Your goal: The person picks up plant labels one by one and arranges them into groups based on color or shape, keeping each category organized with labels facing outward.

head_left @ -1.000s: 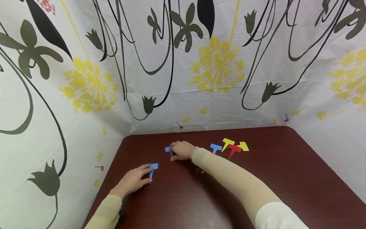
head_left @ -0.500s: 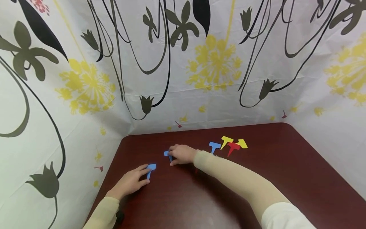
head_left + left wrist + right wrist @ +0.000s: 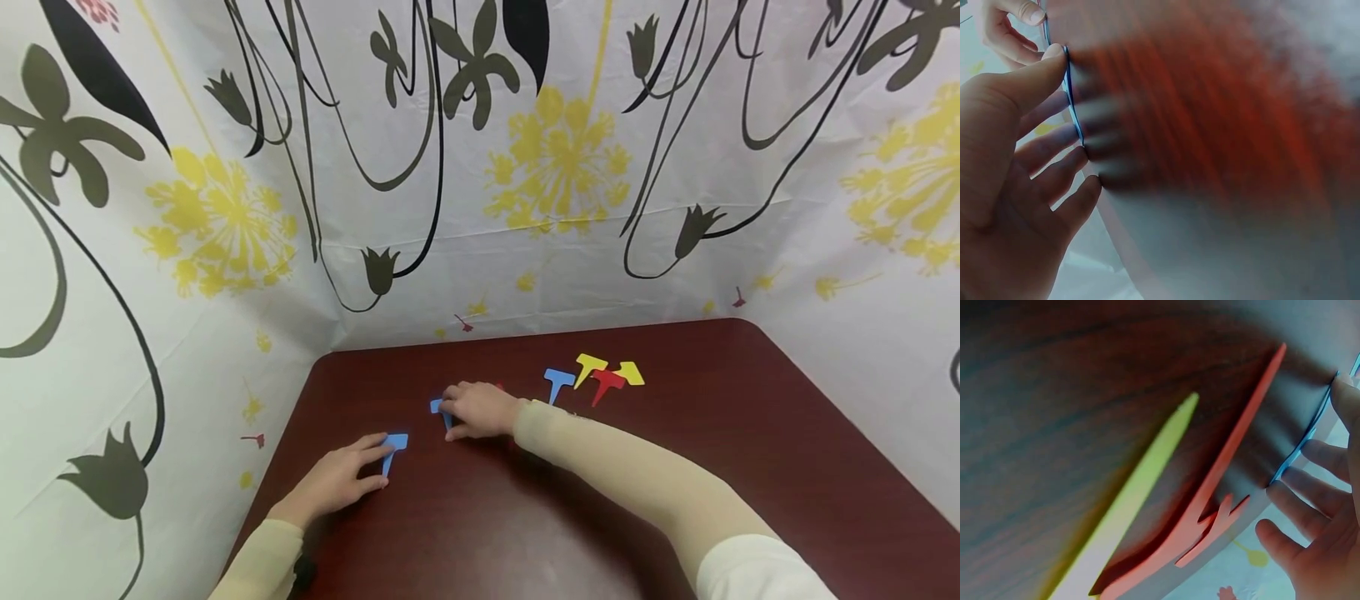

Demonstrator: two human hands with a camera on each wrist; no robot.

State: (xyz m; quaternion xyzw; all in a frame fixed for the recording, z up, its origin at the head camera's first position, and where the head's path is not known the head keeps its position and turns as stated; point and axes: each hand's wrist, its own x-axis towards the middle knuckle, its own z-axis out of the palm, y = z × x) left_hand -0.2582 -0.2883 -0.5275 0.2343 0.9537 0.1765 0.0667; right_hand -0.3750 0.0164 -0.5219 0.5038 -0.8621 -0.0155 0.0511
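Note:
In the head view a blue T-shaped plant label (image 3: 397, 442) lies flat on the dark red table (image 3: 480, 517). My left hand (image 3: 335, 479) rests on it, fingertips at the broad top and thumb near the pointed end. Farther back and to the right, my right hand (image 3: 480, 409) touches a second blue plant label (image 3: 436, 406) with fingers and thumb, covering much of it. Both wrist views show fairly straight, spread fingers: the left label (image 3: 1071, 94) and the right label (image 3: 1300, 450) appear edge-on, under the fingertips against the tabletop.
Right of my right hand lie another blue label (image 3: 558, 383), a red one (image 3: 607, 383) and two yellow ones (image 3: 590, 365) (image 3: 632, 372). Under the right forearm, a yellow label (image 3: 1135, 500) and a red label (image 3: 1235, 444) lie close. A patterned cloth (image 3: 525, 275) encloses the table.
My right hand has slid slightly toward me with its blue label. The left hand stays on its label, nearly still. The head view has shifted a little.

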